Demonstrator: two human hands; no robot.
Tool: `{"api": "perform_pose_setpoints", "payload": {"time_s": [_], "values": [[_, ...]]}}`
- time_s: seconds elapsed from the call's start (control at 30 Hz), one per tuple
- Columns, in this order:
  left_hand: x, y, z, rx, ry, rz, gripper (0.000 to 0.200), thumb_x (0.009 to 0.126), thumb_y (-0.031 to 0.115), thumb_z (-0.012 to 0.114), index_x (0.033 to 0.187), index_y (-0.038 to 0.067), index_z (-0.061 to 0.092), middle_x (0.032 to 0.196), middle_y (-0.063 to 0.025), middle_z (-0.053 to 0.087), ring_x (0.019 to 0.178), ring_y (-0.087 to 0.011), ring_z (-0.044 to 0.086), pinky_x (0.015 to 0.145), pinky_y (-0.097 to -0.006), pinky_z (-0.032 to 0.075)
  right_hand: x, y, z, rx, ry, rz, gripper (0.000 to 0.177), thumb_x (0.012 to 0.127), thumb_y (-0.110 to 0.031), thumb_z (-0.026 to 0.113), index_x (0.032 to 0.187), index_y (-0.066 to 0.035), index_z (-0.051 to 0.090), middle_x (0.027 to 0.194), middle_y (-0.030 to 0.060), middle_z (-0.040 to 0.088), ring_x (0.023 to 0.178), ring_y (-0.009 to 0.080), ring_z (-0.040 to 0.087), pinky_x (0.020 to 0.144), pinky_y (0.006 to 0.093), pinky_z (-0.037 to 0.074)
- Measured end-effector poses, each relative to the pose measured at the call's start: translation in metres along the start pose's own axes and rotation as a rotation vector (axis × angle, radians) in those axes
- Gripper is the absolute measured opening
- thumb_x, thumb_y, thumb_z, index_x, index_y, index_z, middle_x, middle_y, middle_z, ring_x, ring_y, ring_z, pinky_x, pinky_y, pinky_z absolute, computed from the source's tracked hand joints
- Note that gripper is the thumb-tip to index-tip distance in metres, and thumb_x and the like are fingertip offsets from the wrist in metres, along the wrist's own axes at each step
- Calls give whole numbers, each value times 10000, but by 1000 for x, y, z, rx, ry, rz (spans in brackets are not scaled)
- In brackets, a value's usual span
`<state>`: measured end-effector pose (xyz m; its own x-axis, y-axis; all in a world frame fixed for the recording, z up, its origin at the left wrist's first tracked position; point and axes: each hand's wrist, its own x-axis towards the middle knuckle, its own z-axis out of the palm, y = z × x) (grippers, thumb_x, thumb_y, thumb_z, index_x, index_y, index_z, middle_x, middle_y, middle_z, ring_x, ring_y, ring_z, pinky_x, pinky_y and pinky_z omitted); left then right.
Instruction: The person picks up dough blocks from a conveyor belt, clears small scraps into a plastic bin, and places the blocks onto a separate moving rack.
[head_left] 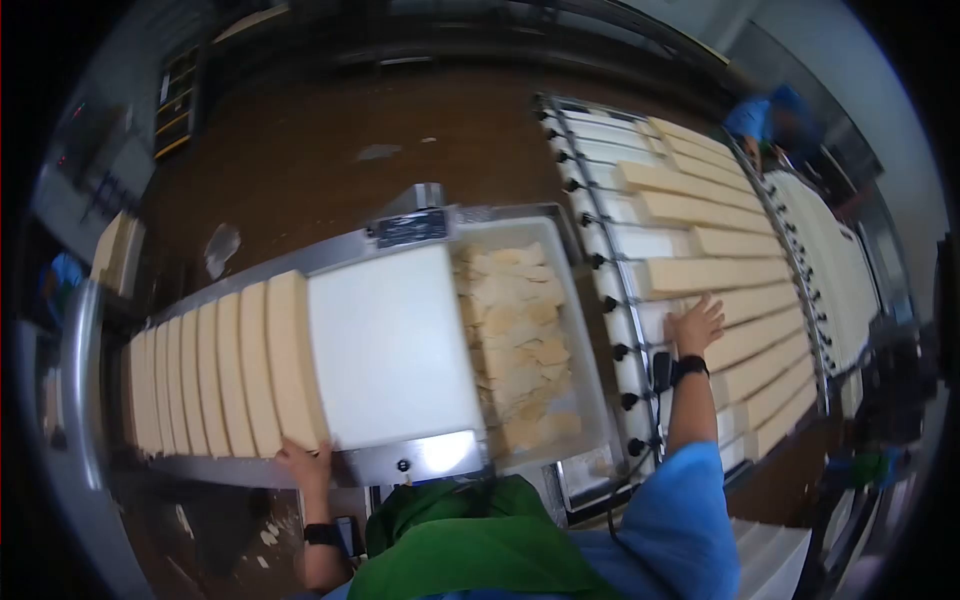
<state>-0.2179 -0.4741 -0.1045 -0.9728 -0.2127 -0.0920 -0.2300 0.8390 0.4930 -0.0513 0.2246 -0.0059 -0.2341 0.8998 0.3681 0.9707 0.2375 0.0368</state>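
Green apron (470, 545) fills the near edge; just beyond, the left hand (302, 466) clasps the near end of the last slab (290, 360) beside the white block (390, 345). Right hand (693, 325) lies flat, fingers spread, on a conveyor slab (760, 302).

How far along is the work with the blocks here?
Done: many blocks lie across the conveyor, and a bin holds trimmings. In hand: the right hand lies flat on one conveyor block; the left hand touches the end block of the row beside the white board. Left: that whole row stands off the conveyor.
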Motion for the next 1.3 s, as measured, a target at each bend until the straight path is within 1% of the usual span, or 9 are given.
{"api": "perform_pose_setpoints", "payload": {"time_s": [0.13, 0.2, 0.3, 0.6, 0.83, 0.9, 1.07, 1.17, 1.3], "values": [[6, 1, 11, 123, -32, 105, 964, 685, 319, 818, 1324, -184, 301, 1343, -391, 355, 1248, -513, 368, 1089, -511, 296, -70, -127, -28, 237, 53, -347, 775, 738, -282, 719, 1410, -91, 385, 1457, 201, 362, 1335, 405, 341, 1077, 565, 282], [7, 21, -8, 45, -102, 42, 938, 647, 342, 845, 1286, -139, 356, 1206, -332, 443, 1112, -470, 486, 954, -475, 444, -123, -202, -16, 429, -49, -757, 721, 759, -312, 710, 1379, -66, 434, 1447, 216, 376, 1338, 400, 335, 1086, 543, 268], [7, 31, -17, 43, -119, 22, 952, 650, 411, 836, 1279, -102, 338, 1163, -265, 441, 991, -419, 571, 825, -444, 522, -239, -320, -44, 577, -339, -1048, 678, 779, -370, 701, 1336, -45, 491, 1439, 219, 395, 1338, 401, 330, 1084, 532, 267], [7, 51, -35, 58, -266, -10, 956, 674, 419, 820, 1285, -102, 302, 1121, -254, 451, 922, -413, 604, 727, -434, 547, -404, -530, -109, 538, -484, -1199, 687, 894, -547, 522, 1479, -228, 356, 1550, 212, 202, 1339, 404, 336, 1058, 509, 327], [7, 54, -29, 55, -274, 10, 968, 681, 390, 816, 1315, -126, 299, 1171, -273, 445, 1038, -429, 557, 850, -455, 509, -395, -533, -140, 418, -623, -999, 641, 813, -480, 597, 1332, -125, 468, 1426, 206, 355, 1166, 366, 529, 951, 431, 469], [9, 58, -23, 107, -288, 82, 965, 663, 330, 814, 1350, -110, 299, 1195, -263, 435, 1040, -413, 541, 853, -443, 508, -362, -512, -150, 451, -708, -862, 698, 763, -449, 646, 1336, -109, 440, 1337, 190, 395, 1153, 387, 519, 941, 475, 469], [5, 100, -13, -15, -383, 401, 902, 670, 288, 803, 1335, -64, 305, 1176, -259, 403, 997, -430, 520, 829, -459, 501, -264, -446, -121, 385, -797, -478, 812, 732, -449, 703, 1356, -53, 366, 1445, 195, 243, 1187, 472, 462, 859, 621, 469], [-6, 140, -7, -96, -623, 322, 874, 685, 268, 800, 1332, -36, 297, 1167, -262, 394, 1010, -437, 518, 823, -463, 500, -236, -404, -99, 586, -662, -326, 852, 736, -428, 726, 1355, -4, 323, 1525, 210, 125, 1246, 493, 419, 885, 590, 480], [-14, 187, 28, -104, -445, 369, 836, 709, 198, 777, 1360, 8, 288, 1190, -281, 371, 1058, -462, 500, 893, -478, 477, -194, -350, -61, 796, -648, -195, 996, 705, -419, 754, 1390, 55, 209, 1537, 303, 21, 1202, 517, 467, 972, 501, 454]]}}
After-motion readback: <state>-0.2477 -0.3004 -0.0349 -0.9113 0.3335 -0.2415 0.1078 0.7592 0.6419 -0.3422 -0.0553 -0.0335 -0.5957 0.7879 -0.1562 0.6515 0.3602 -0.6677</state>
